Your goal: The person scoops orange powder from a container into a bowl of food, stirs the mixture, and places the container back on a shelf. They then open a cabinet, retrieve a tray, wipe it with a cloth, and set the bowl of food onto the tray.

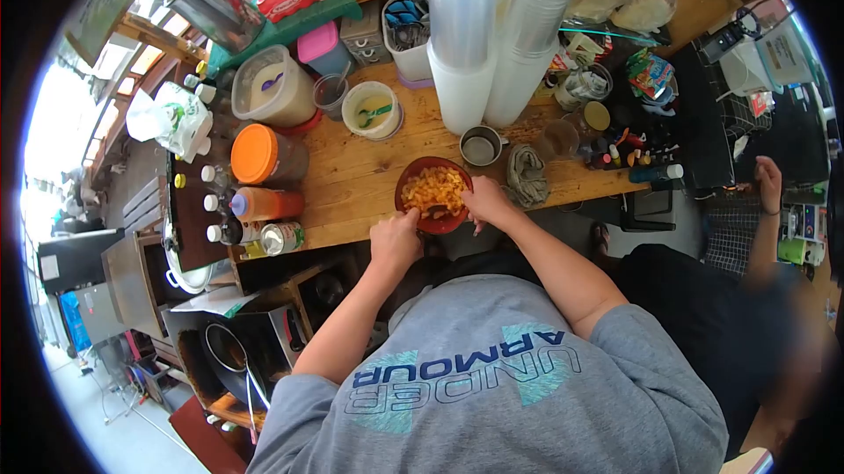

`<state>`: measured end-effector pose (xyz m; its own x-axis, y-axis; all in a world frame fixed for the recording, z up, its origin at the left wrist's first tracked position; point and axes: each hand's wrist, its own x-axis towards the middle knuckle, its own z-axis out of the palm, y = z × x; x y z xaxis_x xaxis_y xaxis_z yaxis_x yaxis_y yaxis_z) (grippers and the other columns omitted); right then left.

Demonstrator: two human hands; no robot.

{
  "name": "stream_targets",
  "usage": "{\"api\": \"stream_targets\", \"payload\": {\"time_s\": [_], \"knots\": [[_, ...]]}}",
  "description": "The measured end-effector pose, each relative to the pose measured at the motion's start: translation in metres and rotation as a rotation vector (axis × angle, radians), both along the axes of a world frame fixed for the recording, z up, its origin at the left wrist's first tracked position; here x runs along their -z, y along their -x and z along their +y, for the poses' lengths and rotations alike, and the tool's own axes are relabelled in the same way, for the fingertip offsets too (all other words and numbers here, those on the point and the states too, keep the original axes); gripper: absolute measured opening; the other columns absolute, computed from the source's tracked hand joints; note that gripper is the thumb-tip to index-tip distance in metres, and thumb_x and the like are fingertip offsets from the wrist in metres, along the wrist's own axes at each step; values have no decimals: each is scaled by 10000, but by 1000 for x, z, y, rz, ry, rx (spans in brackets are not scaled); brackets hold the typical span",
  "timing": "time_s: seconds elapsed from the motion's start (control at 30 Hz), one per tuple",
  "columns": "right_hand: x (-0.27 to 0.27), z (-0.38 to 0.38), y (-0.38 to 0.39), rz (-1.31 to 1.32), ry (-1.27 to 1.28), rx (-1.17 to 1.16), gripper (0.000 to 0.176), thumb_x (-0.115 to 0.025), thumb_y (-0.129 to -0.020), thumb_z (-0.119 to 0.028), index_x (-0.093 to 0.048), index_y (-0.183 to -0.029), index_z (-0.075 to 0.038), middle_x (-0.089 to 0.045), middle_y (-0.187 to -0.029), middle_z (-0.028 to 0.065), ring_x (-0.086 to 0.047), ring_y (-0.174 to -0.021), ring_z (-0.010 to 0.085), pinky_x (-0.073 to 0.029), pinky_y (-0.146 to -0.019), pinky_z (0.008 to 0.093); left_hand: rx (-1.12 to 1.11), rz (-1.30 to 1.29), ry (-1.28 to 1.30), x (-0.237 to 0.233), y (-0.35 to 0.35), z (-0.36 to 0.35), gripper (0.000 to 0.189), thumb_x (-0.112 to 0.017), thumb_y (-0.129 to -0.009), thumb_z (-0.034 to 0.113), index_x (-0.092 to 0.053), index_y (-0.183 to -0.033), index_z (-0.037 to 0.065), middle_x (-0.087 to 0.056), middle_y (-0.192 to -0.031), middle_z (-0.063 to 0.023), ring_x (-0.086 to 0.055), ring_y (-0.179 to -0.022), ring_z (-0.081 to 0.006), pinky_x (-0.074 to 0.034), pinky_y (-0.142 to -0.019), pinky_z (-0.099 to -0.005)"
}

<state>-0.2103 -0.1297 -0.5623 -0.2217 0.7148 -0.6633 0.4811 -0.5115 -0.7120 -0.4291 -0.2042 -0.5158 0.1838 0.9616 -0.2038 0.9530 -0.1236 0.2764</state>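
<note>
At the near edge of the wooden counter [360,188], a red-brown bowl [406,177] stands filled with orange-yellow food pieces [433,190]; what the pieces are cannot be made out.

The left hand [396,241] is curled against the bowl's near-left rim. Its fingertips are hidden under the knuckles, so it cannot be told whether it clamps the rim or only rests there. The right hand [488,201] lies over the right rim with its fingers reaching in towards the food. Their ends are hidden, and whether they pinch anything cannot be told.

Just beyond the bowl stands a metal cup [479,147], with a crumpled grey cloth [526,177] beside it. Two stacks of clear cups [462,34] rise behind.

At the far right, another person's hand [769,184] shows, the body below it blurred.
</note>
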Motion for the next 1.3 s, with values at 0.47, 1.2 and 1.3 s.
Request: {"api": "stream_targets", "payload": {"time_s": [0.47, 1.2, 1.3], "knots": [[-15, -9, 4, 24, -60, 44, 253, -525, -930, -90, -643, -958, 132, -647, -609, 158, -650, -452, 239, -586, -421, 399, 292, -97, -182, 22, 14, 51, 174, -638, -841, 102, -708, -1000, 114, -696, -839, -142, -716, -789, -361, -562, -658, -482], [3, -45, 54, -76, -204, 380, 290, -534, -969, -111, -616, -874, 150, -648, -588, 177, -671, -460, 273, -580, -423, 398, 173, -17, 151, 11, 58, 65, 261, -607, -876, 66, -735, -1104, 71, -740, -925, -248, -735, -898, -435, -586, -794, -542], [9, -50, 61, -30, -101, 456, 274, -524, -990, -116, -558, -992, 157, -661, -630, 191, -679, -476, 275, -580, -421, 390, 75, -198, 277, 24, 49, 69, 310, -604, -867, 41, -753, -1134, 88, -735, -896, -255, -730, -916, -447, -579, -838, -549]]}}
